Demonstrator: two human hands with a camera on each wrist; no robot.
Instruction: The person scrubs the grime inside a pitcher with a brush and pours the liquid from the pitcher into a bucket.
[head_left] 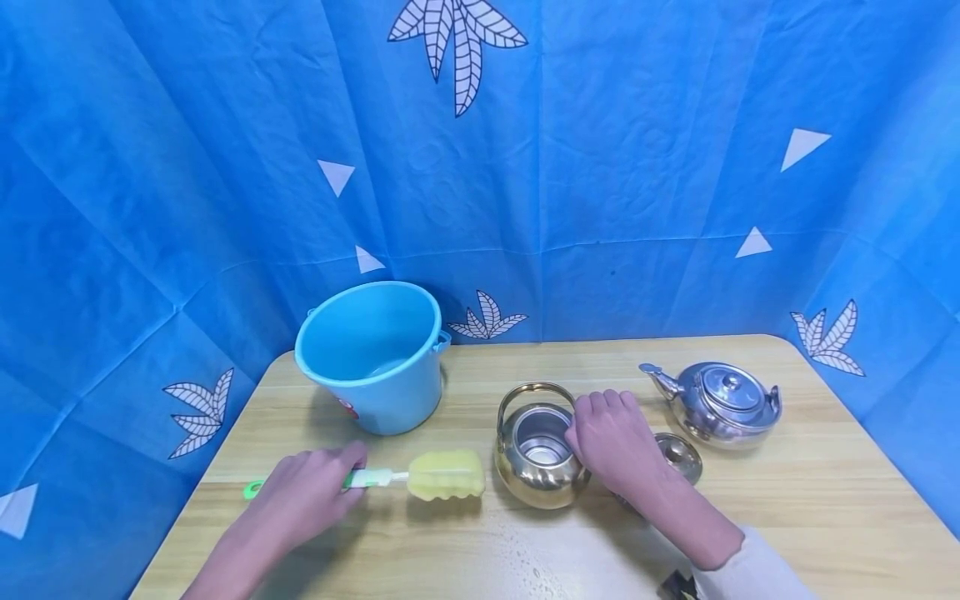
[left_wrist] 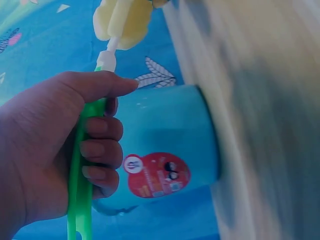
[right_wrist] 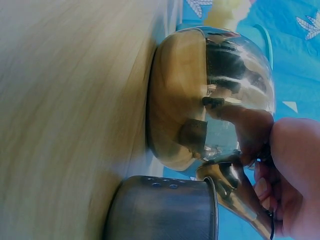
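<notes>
My left hand grips the green handle of a sponge bottle brush. The brush lies level above the table, its yellow sponge head pointing right, just short of a gold teapot. In the left wrist view, fingers curl around the green handle. The lidless teapot stands upright, its steel inside showing and its arched handle raised. My right hand holds the teapot at its right side, by the handle's base near the spout. A metal strainer cup with small holes stands close to the teapot.
A light blue bucket stands at the back left. A silver teapot with its lid on sits at the right. The gold teapot's lid lies beside my right forearm. Water drops dot the table's front. A blue curtain hangs behind.
</notes>
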